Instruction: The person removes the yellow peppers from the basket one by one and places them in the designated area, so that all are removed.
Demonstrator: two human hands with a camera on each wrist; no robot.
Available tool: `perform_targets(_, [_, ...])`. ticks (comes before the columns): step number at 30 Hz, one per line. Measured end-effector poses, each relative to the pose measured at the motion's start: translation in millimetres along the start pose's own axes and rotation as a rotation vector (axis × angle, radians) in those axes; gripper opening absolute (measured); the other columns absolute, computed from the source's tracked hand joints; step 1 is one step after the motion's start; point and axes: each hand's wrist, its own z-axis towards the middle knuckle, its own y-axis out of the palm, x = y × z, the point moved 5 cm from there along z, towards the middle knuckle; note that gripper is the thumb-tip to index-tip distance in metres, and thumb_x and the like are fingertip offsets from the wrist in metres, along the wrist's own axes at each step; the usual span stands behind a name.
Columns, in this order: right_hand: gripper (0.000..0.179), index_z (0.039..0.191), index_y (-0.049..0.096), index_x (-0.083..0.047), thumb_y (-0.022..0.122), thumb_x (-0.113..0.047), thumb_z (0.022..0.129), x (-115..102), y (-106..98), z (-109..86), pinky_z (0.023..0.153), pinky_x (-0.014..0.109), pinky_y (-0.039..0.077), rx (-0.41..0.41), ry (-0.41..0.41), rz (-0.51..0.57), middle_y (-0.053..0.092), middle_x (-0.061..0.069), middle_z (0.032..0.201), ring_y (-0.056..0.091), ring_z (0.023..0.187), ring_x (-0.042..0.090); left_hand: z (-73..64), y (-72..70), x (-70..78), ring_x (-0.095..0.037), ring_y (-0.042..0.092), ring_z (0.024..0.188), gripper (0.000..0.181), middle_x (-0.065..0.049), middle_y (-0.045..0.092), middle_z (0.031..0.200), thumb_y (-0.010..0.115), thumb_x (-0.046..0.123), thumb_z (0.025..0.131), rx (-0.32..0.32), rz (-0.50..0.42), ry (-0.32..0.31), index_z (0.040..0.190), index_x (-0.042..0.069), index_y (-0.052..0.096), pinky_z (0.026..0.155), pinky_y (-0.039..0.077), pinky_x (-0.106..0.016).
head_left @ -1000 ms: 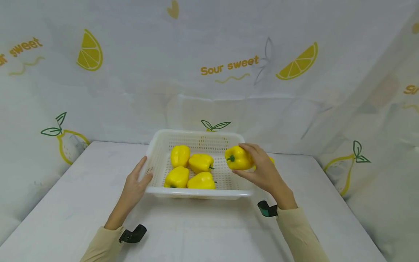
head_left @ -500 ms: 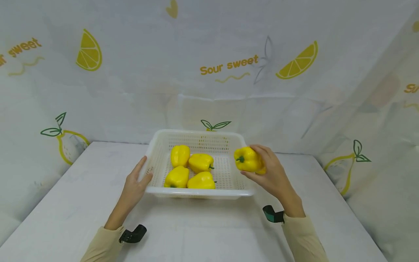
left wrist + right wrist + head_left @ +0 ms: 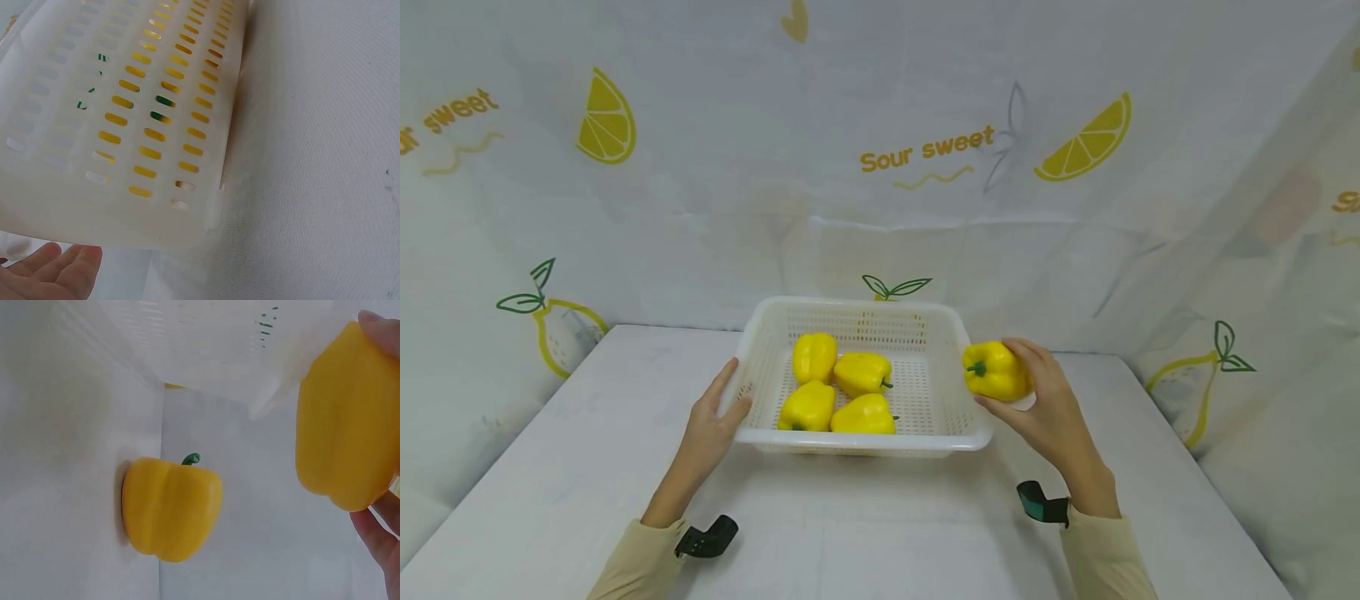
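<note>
In my right hand (image 3: 1052,408) is a yellow bell pepper (image 3: 995,371) with a green stem, gripped between thumb and fingers just outside the basket's right rim. A second yellow bell pepper (image 3: 172,509) rests on the table beside the basket in the right wrist view; the held one hides it in the head view. My left hand (image 3: 706,425) holds the left rim of a white perforated plastic basket (image 3: 865,440), thumb over the edge and fingers along the outside. Inside, toward the left, lie several yellow bell peppers (image 3: 862,372).
The table (image 3: 865,533) has a white cover. Behind it hangs a white cloth (image 3: 737,183) printed with lemons, close to the basket's back. Each wrist wears a dark strap mount, such as the left mount (image 3: 706,537).
My right hand has moved right with the bell pepper, from over the basket's inside to beyond its right rim. The left hand, basket and peppers inside stay where they were.
</note>
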Motion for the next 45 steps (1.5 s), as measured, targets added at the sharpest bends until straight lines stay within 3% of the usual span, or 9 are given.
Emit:
perform_targets(13, [0.081,0.138,0.050,0.001,0.090,-0.007,0.068,11.9,-8.9,-7.0,0.099,0.060,0.045,-0.002,0.020,0.004,0.053,0.021,0.138,0.052,0.122,0.037,0.1,0.2,0.6,-0.041,0.025,0.150,0.066,-0.019,0.019,0.165,0.047,0.012,0.101,0.001,0.004,0.014,0.158,0.004,0.016,0.119,0.023,-0.059])
perform_targets(25, [0.079,0.138,0.048,0.001,0.088,-0.010,0.070,30.0,-7.8,-16.4,0.098,0.065,0.043,-0.074,0.083,0.010,0.051,0.024,0.136,0.049,0.121,0.042,-1.1,-0.4,3.8,-0.042,0.017,0.152,0.069,-0.020,0.014,0.166,0.049,0.013,0.100,-0.020,0.004,-0.004,0.159,0.004,0.014,0.120,0.018,-0.062])
perform_targets(32, [0.079,0.141,0.046,0.000,0.087,-0.014,0.074,39.6,0.5,-19.1,0.099,0.063,0.043,-0.154,0.152,0.021,0.050,0.024,0.139,0.048,0.123,0.041,-0.3,-2.9,3.7,-0.040,0.006,0.154,0.068,-0.015,0.008,0.168,0.051,0.012,0.099,-0.005,0.039,0.037,0.158,0.002,0.018,0.121,0.010,-0.063])
perform_targets(45, [0.083,0.146,0.040,0.001,0.082,-0.031,0.081,52.6,4.6,-24.9,0.104,0.066,0.039,-0.327,0.308,0.009,0.043,0.028,0.144,0.044,0.127,0.046,-1.3,-3.9,4.3,-0.042,0.010,0.153,0.064,-0.018,0.013,0.166,0.052,0.010,0.099,0.004,0.057,0.067,0.155,-0.001,0.024,0.120,0.015,-0.065])
